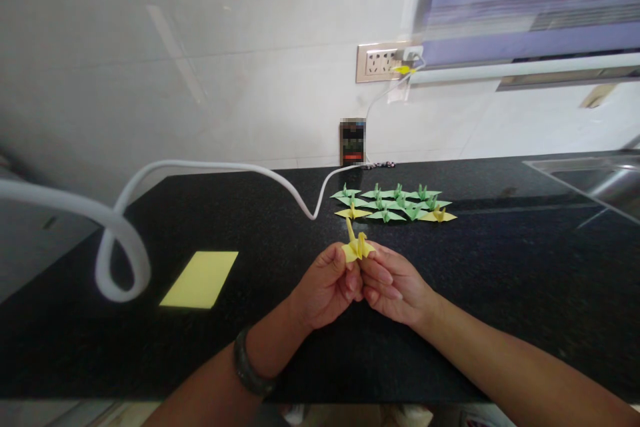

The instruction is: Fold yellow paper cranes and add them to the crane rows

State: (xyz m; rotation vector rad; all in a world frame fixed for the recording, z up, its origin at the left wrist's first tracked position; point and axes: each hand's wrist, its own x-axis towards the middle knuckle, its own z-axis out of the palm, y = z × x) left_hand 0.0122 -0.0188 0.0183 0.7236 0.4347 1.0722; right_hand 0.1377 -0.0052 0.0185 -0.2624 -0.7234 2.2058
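Note:
Both hands meet above the middle of the black countertop (525, 267) and pinch a small yellow folded paper crane (356, 245). My left hand (325, 283) is closed on its left side, and a dark bracelet sits on that wrist. My right hand (395, 283) is closed on its right side, fingertips against the left hand's. The crane's pointed neck sticks up above the fingers.
Several finished green and yellow paper cranes (395, 203) lie in rows behind the hands. A flat yellow paper sheet (200, 278) lies to the left. A thick white cable (120, 240) loops over the counter towards a wall socket (380, 62). A sink (595, 177) sits far right.

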